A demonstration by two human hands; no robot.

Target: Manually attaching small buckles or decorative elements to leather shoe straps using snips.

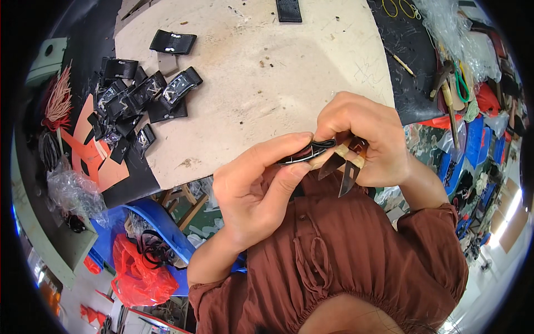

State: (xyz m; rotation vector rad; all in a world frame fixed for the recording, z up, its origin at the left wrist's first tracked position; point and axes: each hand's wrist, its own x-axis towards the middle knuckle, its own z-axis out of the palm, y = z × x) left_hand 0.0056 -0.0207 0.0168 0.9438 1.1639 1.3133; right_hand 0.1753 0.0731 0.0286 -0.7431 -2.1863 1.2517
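Observation:
My left hand [250, 186] pinches a small black leather loop [303, 153] between thumb and fingers, just past the near edge of the board. The loop is folded, with a pale line along its side. My right hand [370, 139] is closed around a pair of scissors [349, 177], dark-bladed and wrapped in tan material near the grip. Their blades point down toward my body. The right fingertips meet the loop's right end; what they grip there is partly hidden. To the left lies a pile of similar black loops [133, 94], some with shiny clear film on them.
A pale board [239, 83] covers the dark table, with a single black piece [288, 10] at its far edge. Orange scraps [94, 156] lie at left. Below stands a blue bin [172, 231] with a red plastic bag [142, 273]. Clear plastic wrap [456, 33] and tools crowd the right.

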